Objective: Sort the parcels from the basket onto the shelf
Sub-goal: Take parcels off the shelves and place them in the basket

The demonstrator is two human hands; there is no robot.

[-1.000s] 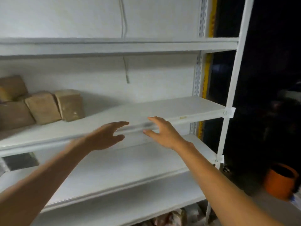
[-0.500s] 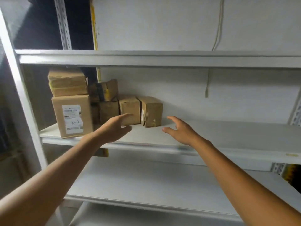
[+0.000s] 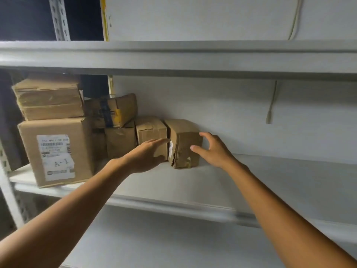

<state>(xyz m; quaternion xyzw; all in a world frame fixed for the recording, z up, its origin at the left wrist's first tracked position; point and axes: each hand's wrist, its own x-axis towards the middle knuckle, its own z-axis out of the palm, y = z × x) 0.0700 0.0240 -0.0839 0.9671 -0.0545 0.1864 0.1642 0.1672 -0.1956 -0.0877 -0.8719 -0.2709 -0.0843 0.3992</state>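
Small crumpled parcel [image 3: 184,144] sits upright on the middle shelf [image 3: 251,176], at the right end of the box row and close to the back wall. White label strip on its left face, front face creased.

My left hand [image 3: 146,155]: flat, fingers straight and together, lying across the front of the neighbouring brown box [image 3: 151,130]. Fingertips reach the parcel's left front edge by the label. Can't tell if they touch it.

My right hand [image 3: 214,149]: spread wide, holding nothing. Thumb is over the parcel's front face, fingers up at its top right corner. The parcel lies between my two hands, just left of the right palm. No firm grip visible; contact unclear.

Rest of the row, to the left: a taped box [image 3: 112,110] tilted on top of a darker one, then a large carton [image 3: 56,151] with a label marked A-1, with a flat parcel [image 3: 48,97] stacked on it. A cable end [image 3: 271,105] hangs on the wall to the right.
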